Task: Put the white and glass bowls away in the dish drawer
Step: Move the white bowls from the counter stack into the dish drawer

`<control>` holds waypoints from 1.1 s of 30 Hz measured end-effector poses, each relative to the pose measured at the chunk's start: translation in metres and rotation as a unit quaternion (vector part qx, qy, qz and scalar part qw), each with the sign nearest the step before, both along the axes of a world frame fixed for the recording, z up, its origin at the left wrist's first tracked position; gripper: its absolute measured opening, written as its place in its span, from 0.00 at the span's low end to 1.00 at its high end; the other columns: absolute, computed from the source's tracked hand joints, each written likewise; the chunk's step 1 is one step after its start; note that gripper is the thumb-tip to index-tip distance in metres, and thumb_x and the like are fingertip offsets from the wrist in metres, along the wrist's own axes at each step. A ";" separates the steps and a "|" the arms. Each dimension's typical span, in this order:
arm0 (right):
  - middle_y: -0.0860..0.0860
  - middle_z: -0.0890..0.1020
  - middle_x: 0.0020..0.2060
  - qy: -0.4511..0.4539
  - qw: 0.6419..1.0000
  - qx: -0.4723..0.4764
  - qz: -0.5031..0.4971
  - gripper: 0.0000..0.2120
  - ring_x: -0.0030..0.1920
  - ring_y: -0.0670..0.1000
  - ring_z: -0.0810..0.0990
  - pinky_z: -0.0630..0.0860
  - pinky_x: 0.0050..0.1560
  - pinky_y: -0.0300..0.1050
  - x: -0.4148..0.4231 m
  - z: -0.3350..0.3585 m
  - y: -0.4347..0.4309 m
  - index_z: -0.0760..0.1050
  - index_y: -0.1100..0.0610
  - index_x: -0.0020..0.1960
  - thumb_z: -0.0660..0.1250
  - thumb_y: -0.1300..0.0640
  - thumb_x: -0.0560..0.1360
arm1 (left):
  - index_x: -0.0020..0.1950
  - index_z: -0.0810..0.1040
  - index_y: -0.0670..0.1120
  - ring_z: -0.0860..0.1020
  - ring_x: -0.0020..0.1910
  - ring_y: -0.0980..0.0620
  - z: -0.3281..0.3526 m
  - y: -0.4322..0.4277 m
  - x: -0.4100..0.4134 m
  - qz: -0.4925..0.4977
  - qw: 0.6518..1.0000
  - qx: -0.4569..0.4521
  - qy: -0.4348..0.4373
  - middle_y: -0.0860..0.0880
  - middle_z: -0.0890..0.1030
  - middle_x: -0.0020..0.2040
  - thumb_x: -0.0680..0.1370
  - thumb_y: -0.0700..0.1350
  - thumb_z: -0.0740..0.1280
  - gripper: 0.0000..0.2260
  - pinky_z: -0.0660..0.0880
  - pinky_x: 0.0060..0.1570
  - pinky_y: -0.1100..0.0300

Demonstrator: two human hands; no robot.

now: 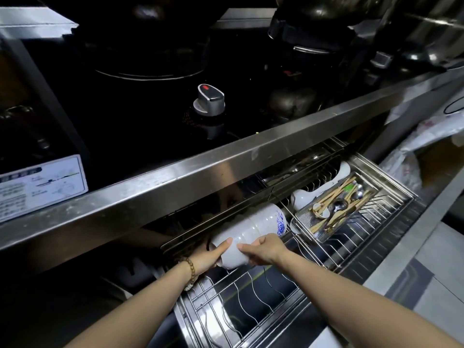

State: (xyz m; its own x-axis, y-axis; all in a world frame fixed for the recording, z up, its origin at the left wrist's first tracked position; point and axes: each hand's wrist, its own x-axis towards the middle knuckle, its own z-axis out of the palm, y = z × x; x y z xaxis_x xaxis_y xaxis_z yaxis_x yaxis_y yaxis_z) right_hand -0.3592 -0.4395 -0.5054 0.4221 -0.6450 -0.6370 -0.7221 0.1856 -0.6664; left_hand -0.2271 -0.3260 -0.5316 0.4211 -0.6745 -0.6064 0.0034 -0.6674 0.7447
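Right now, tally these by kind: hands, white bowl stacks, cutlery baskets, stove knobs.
Hands, left hand and right hand: 2
White bowl stack: 1
Cutlery basket: 1
Stove knob: 1
Total: 5

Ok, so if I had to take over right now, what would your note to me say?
Left hand: grips the near end of the stack of white bowls.
Right hand: grips the stack's side.
Where: the stack lies on its side at the back left of the open dish drawer, over the wire rack, left of the cutlery basket.
Done: drawer open, white bowls brought to the rack.
Left: settle the stack and let go. No glass bowls are in view, so fetch them.
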 end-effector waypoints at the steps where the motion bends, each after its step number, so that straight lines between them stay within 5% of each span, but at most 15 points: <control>1: 0.53 0.77 0.25 0.000 1.000 -0.001 0.001 0.19 0.26 0.50 0.75 0.75 0.29 0.39 -0.001 0.000 0.000 0.70 0.57 0.27 0.77 0.53 0.67 | 0.74 0.58 0.49 0.78 0.54 0.47 0.001 0.000 -0.002 0.007 1.000 -0.001 0.003 0.43 0.78 0.60 0.71 0.64 0.65 0.36 0.74 0.53 0.59; 5: 0.49 0.77 0.19 -0.003 1.000 0.011 0.022 0.17 0.25 0.48 0.75 0.71 0.25 0.36 -0.005 0.007 0.000 0.72 0.57 0.27 0.76 0.53 0.68 | 0.74 0.57 0.47 0.74 0.61 0.49 0.010 0.003 -0.005 0.012 1.000 -0.018 -0.011 0.45 0.74 0.65 0.73 0.59 0.66 0.35 0.68 0.56 0.64; 12: 0.52 0.79 0.38 0.009 0.996 0.010 0.089 0.08 0.35 0.46 0.75 0.71 0.34 0.34 -0.016 0.048 0.008 0.74 0.55 0.41 0.69 0.52 0.75 | 0.74 0.58 0.43 0.77 0.37 0.55 0.036 0.013 -0.006 0.004 0.999 -0.032 -0.026 0.49 0.80 0.40 0.74 0.57 0.67 0.34 0.77 0.48 0.56; 13: 0.53 0.79 0.40 0.002 0.996 0.004 0.089 0.08 0.35 0.47 0.74 0.70 0.32 0.34 -0.019 0.057 0.010 0.73 0.55 0.40 0.68 0.53 0.75 | 0.74 0.59 0.43 0.77 0.37 0.56 0.043 0.015 -0.006 -0.003 0.999 -0.036 -0.030 0.47 0.81 0.46 0.74 0.57 0.66 0.34 0.78 0.43 0.60; 15: 0.58 0.81 0.46 -0.025 0.997 -0.003 0.075 0.07 0.36 0.48 0.74 0.69 0.32 0.35 -0.026 0.078 0.015 0.73 0.55 0.42 0.67 0.54 0.76 | 0.73 0.61 0.44 0.79 0.52 0.52 0.056 0.019 -0.007 -0.012 0.998 -0.052 -0.043 0.45 0.75 0.64 0.74 0.56 0.66 0.32 0.77 0.48 0.61; 18: 0.64 0.80 0.57 -0.056 0.996 -0.041 0.052 0.12 0.41 0.50 0.77 0.71 0.34 0.34 -0.045 0.113 0.023 0.76 0.62 0.56 0.67 0.55 0.76 | 0.71 0.65 0.44 0.73 0.64 0.50 0.084 0.026 -0.013 -0.011 0.995 -0.090 -0.034 0.47 0.71 0.68 0.75 0.55 0.67 0.29 0.73 0.57 0.58; 22: 0.57 0.79 0.50 -0.102 0.988 -0.112 0.021 0.17 0.38 0.46 0.77 0.73 0.33 0.31 -0.072 0.162 0.035 0.74 0.63 0.62 0.67 0.55 0.76 | 0.69 0.67 0.45 0.74 0.56 0.55 0.136 0.036 -0.027 -0.039 0.989 -0.139 -0.037 0.49 0.76 0.63 0.75 0.54 0.66 0.25 0.71 0.58 0.59; 26: 0.52 0.81 0.50 -0.163 0.966 -0.198 0.010 0.17 0.45 0.48 0.81 0.75 0.43 0.35 -0.092 0.218 0.048 0.75 0.56 0.61 0.68 0.52 0.75 | 0.67 0.69 0.47 0.75 0.55 0.57 0.204 0.052 -0.037 -0.088 0.969 -0.216 -0.081 0.54 0.77 0.54 0.76 0.53 0.65 0.21 0.70 0.57 0.62; 31: 0.49 0.82 0.48 -0.254 0.927 -0.277 0.014 0.09 0.47 0.48 0.80 0.75 0.45 0.40 -0.088 0.295 0.067 0.77 0.50 0.55 0.68 0.53 0.75 | 0.66 0.70 0.47 0.77 0.52 0.63 0.306 0.084 -0.031 -0.110 0.919 -0.341 -0.161 0.53 0.80 0.56 0.76 0.48 0.66 0.19 0.73 0.50 0.71; 33: 0.46 0.83 0.48 -0.284 0.909 -0.304 0.033 0.07 0.49 0.47 0.81 0.77 0.48 0.42 -0.079 0.326 0.079 0.76 0.45 0.52 0.69 0.52 0.74 | 0.66 0.71 0.46 0.79 0.54 0.58 0.346 0.103 -0.022 -0.099 0.897 -0.385 -0.193 0.50 0.80 0.58 0.76 0.46 0.67 0.19 0.74 0.54 0.66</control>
State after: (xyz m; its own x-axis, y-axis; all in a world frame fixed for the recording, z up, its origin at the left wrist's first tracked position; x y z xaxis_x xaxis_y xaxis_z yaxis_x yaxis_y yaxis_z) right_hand -0.4387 -0.3605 -0.1789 0.6222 -0.7660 0.1615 -0.2255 -0.3729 -0.9001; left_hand -0.2491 -0.2226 -0.1856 0.3256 -0.9154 0.2365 -0.4158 0.0860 0.9054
